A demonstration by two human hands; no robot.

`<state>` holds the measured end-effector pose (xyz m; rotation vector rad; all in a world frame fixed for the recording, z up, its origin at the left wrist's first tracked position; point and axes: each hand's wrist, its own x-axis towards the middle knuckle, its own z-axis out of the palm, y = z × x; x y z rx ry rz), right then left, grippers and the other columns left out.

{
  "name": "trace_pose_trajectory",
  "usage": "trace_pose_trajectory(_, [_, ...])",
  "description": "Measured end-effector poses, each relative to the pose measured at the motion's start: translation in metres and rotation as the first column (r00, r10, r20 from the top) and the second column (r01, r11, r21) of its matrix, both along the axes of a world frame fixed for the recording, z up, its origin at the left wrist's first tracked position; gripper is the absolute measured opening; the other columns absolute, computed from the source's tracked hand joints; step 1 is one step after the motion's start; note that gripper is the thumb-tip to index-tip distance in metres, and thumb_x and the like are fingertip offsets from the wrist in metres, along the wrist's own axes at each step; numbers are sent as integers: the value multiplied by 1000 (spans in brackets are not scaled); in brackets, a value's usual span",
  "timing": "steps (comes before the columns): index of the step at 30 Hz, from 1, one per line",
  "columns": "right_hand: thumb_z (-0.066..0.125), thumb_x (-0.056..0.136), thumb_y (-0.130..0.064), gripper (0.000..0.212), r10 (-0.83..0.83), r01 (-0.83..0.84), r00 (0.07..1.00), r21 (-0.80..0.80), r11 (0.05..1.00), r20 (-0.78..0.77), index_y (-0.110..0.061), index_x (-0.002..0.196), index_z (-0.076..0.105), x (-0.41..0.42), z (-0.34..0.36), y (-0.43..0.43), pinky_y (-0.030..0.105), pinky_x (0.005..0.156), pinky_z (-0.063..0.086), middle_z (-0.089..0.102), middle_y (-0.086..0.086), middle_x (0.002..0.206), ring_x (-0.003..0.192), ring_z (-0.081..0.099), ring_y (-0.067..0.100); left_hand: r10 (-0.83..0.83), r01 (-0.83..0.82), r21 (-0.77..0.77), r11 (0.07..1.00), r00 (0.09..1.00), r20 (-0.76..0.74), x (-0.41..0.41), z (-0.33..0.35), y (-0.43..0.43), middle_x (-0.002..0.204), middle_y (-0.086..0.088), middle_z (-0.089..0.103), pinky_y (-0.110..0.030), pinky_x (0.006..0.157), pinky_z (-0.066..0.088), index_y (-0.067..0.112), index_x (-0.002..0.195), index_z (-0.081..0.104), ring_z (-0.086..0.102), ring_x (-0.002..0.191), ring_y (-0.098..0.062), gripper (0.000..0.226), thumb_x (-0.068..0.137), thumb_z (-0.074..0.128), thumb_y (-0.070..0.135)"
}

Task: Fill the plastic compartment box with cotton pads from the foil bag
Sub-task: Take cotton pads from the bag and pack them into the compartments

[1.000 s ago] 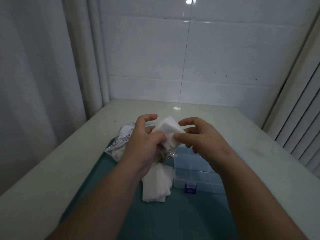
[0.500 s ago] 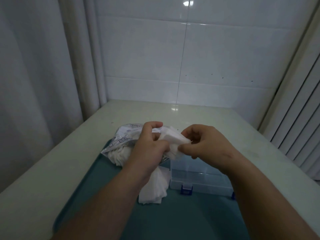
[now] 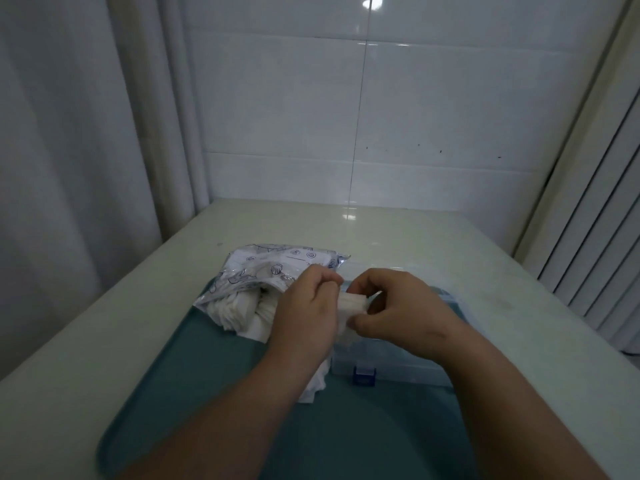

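A small stack of white cotton pads is pinched between my left hand and my right hand, just above the clear plastic compartment box with a blue latch. The box's inside is hidden under my hands. The printed foil bag lies to the left, its open mouth spilling more cotton pads. Another loose pile of pads lies under my left wrist, beside the box.
Everything sits on a teal tray on a pale tabletop. A curtain hangs at the left, tiled wall behind, and slatted blinds stand at the right.
Both hands have come down with the stack of pads, from chest height to just over the box. The pads have turned from fanned upward to held edge-on between the hands.
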<state>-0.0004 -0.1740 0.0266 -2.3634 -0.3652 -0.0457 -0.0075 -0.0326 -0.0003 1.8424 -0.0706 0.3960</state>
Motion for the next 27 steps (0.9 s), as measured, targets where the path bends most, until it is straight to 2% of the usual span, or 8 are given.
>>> trace_pose_trajectory(3, [84, 66, -33, 39, -4, 3, 1000, -40, 999, -29, -34, 98, 61, 2, -3, -2, 22, 68, 54, 64, -15, 93, 75, 63, 6, 29, -29, -4, 1000, 1000, -9, 2, -1, -1, 83, 10, 62, -22, 60, 41, 23, 84, 62, 54, 73, -1, 23, 95, 45, 11])
trace_pose_trajectory(7, [84, 65, -38, 38, 16, -20, 999, -126, 992, -32, -34, 95, 62, 1, -4, 0, 23, 67, 51, 64, -12, 87, 74, 60, 5, 28, -34, -93, 995, 997, -66, 2, -2, -3, 81, 7, 63, -29, 65, 42, 20, 81, 66, 55, 76, -9, 22, 94, 48, 18])
trace_pose_trajectory(13, [86, 65, -31, 48, 35, -34, 997, 18, 999, -64, -34, 105, 58, -1, -5, 7, 29, 79, 58, 67, -11, 95, 81, 66, 6, 80, -86, -142, 986, 996, -42, 5, -5, -3, 80, 3, 62, -22, 58, 40, 13, 86, 61, 54, 71, -9, 15, 95, 50, 16])
trace_pose_trajectory(15, [87, 64, -29, 53, 32, -27, 996, 59, 998, -86, -36, 104, 53, -3, -5, 8, 26, 77, 59, 67, -12, 94, 81, 67, 5, 81, -84, -121, 989, 996, -25, 6, -6, -3, 80, 5, 61, -24, 60, 40, 16, 85, 60, 54, 71, -6, 16, 96, 49, 15])
trace_pose_trajectory(19, [87, 64, -25, 49, -24, 28, 999, 97, 995, -49, -34, 98, 54, -2, -4, 6, 26, 70, 58, 66, -12, 89, 74, 65, 6, 85, -82, -121, 989, 996, 18, 5, -5, -3, 77, 8, 60, -13, 55, 37, 20, 80, 58, 51, 64, 6, 18, 95, 50, 14])
trace_pose_trajectory(21, [87, 64, -24, 45, -52, 55, 998, 84, 995, -32, -31, 99, 59, -1, -2, 3, 21, 64, 52, 65, -13, 88, 70, 61, 3, 74, -71, -166, 984, 997, 17, 2, -4, -3, 75, 5, 60, -21, 62, 39, 17, 82, 60, 51, 66, 1, 17, 95, 50, 18])
trace_pose_trajectory(24, [87, 66, -22, 41, -45, 49, 998, 121, 991, -32, -25, 101, 65, 0, 1, -2, 19, 67, 49, 67, -12, 87, 69, 61, 0, 52, -48, -193, 980, 999, 14, -1, -1, -4, 82, 2, 60, -29, 70, 41, 13, 87, 62, 55, 78, -10, 24, 98, 46, 28])
trace_pose_trajectory(27, [86, 68, -19, 39, -25, 31, 998, 133, 991, -53, -24, 100, 64, 0, 1, -3, 20, 68, 52, 68, -11, 90, 73, 63, 3, 49, -50, -89, 995, 999, -17, 0, -2, -3, 83, 0, 61, -28, 67, 41, 14, 89, 61, 54, 75, -11, 29, 99, 44, 35])
